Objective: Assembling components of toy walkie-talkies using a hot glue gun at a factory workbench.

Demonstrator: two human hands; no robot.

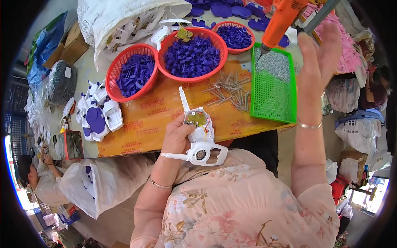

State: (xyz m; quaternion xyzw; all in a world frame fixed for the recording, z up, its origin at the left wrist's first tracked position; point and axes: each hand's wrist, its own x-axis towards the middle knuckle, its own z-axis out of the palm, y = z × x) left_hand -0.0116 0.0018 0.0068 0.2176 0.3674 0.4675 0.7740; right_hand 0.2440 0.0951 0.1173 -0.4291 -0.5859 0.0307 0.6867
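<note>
My left hand grips a white plastic toy shell with a small green circuit board, red wires and a round speaker showing inside it, held just above the table's near edge. My right hand is raised at the upper right, fingers spread, next to an orange electric screwdriver that hangs over a green tray. The palm does not close on the tool. Silver screws fill the tray's far end.
Three red baskets of purple plastic parts stand on the orange-covered table. Loose metal rods lie by the tray. Finished white-and-purple toys sit at left, beside a white sack. Another person sits at lower left.
</note>
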